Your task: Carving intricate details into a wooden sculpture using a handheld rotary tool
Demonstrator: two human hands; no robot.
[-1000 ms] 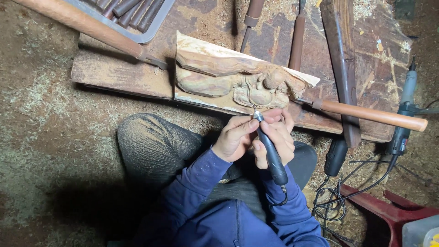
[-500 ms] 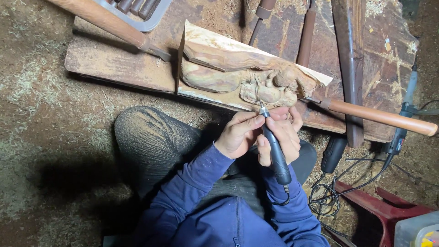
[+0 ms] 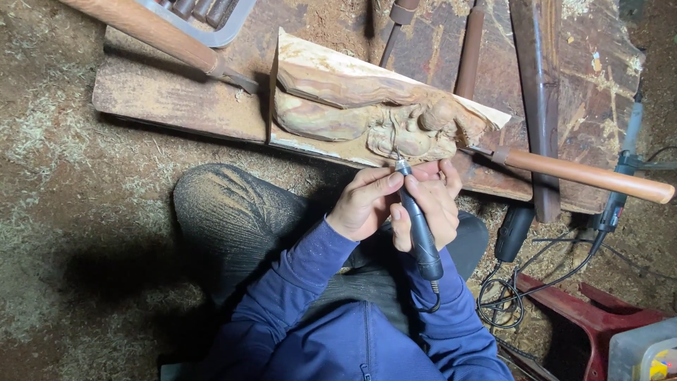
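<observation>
**Both hands on the rotary tool, bit at the carving's near edge**

The wide wooden board (image 3: 176,106) lies across the ground above my grip and carries everything else, so the work sits flat and close to my knees. On it, directly above my hands, the carved wood block (image 3: 367,113) rests with its worked face up and its lower edge toward me; that puts the detailed, knotted part of the relief just beyond my fingertips. A long wooden-handled chisel (image 3: 585,176) lies to the right of my grip, its blade end pointing toward the carving, and another long-handled tool (image 3: 155,32) lies up and to the left, both near enough to pick up.

My right hand (image 3: 434,201) is wrapped around the dark rotary handpiece (image 3: 419,226), fingers closed on its barrel like a pen, cord trailing back toward my chest. My left hand (image 3: 367,204) closes in beside it, thumb and forefinger pinching near the nose, which steadies the tip for fine cuts. The small bit at the front seems to touch the carving's lower edge, though it is too tiny to be sure.
</observation>
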